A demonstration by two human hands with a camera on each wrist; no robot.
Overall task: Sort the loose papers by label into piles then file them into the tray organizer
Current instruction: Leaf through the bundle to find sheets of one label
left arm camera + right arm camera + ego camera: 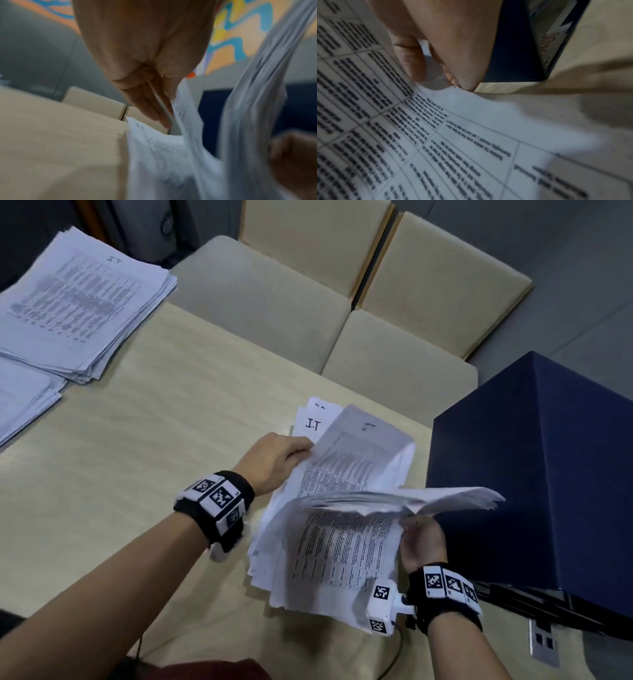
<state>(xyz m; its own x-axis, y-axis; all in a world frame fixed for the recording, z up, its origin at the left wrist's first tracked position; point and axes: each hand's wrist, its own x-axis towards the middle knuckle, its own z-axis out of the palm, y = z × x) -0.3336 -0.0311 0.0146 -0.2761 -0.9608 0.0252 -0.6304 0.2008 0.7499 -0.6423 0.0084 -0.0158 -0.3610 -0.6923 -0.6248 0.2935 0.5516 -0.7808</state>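
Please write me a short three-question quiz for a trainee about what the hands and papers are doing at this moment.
1. True or false: the right hand holds a lifted bundle of sheets above the unsorted stack.
2. What label is handwritten on the sheet exposed just beyond the left hand?
3. Where does the dark blue box stand relative to the unsorted stack? A) to its right B) to its left C) on top of it

Key:
1. True; the bundle is raised and bent over.
2. I.T, the same label as on the sorted pile at the table's far left.
3. A
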